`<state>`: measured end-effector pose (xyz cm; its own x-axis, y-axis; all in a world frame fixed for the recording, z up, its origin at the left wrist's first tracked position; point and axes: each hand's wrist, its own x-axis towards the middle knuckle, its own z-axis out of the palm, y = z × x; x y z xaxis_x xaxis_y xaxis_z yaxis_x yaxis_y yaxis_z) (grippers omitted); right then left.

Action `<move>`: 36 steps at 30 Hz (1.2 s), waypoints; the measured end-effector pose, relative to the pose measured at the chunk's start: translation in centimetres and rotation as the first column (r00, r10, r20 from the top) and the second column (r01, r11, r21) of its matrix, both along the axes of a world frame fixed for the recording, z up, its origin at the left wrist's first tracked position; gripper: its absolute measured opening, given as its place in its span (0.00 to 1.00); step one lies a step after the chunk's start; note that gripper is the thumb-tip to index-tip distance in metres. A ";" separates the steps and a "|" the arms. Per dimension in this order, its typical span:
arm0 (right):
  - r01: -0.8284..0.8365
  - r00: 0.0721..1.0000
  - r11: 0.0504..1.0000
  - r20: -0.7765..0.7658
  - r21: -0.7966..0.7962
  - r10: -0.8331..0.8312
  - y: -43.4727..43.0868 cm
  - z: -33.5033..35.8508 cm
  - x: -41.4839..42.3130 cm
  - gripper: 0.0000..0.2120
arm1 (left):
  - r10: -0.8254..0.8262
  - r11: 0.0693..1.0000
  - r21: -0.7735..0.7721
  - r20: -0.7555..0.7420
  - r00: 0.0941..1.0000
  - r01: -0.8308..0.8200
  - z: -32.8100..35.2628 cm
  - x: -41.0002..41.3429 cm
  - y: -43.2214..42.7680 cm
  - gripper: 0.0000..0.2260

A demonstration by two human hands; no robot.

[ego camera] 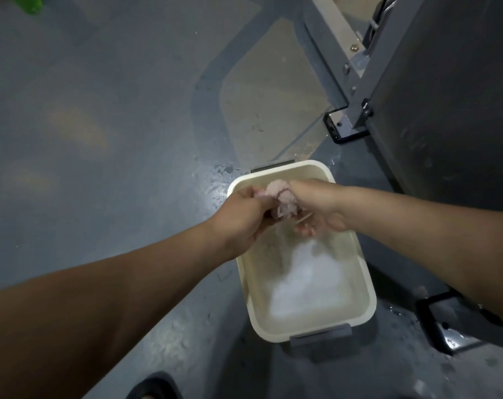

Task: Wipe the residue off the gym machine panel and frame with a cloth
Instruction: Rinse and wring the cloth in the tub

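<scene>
Grip: a pink cloth (283, 197) is clenched by the left hand (241, 217) and the right hand (322, 208), fingers curled round the bunched fabric.
Cloth position: held over the far end of a cream tub (290, 166).
Tub: water (302, 283) is contained; it is set on the wet grey floor (115, 110).
Machine: the dark panel (452, 96) and grey frame (331, 53) are seen right of the tub.

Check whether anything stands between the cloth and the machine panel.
Nothing visible does. The left hand and right hand grip the cloth over the tub; the panel stands right of it, only floor between.
</scene>
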<state>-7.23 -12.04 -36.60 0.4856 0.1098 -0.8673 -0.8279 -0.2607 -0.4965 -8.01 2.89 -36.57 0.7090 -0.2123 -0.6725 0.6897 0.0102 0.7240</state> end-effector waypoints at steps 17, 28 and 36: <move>-0.028 0.989 0.858 -0.110 0.512 0.098 -2.4 1.2 -0.5 0.08 | -0.867 0.476 0.638 0.227 0.443 0.606 1.2 0.3 1.9 0.35; -0.596 0.801 0.802 -0.046 0.028 0.597 0.4 1.7 -0.9 0.14 | -0.997 -0.045 0.955 -0.062 0.047 0.292 1.3 0.6 0.4 0.17; -0.610 0.349 0.331 0.131 -0.721 0.928 1.0 2.2 -1.7 0.12 | -0.960 -0.063 0.949 -0.142 0.241 0.309 2.0 0.6 -1.1 0.10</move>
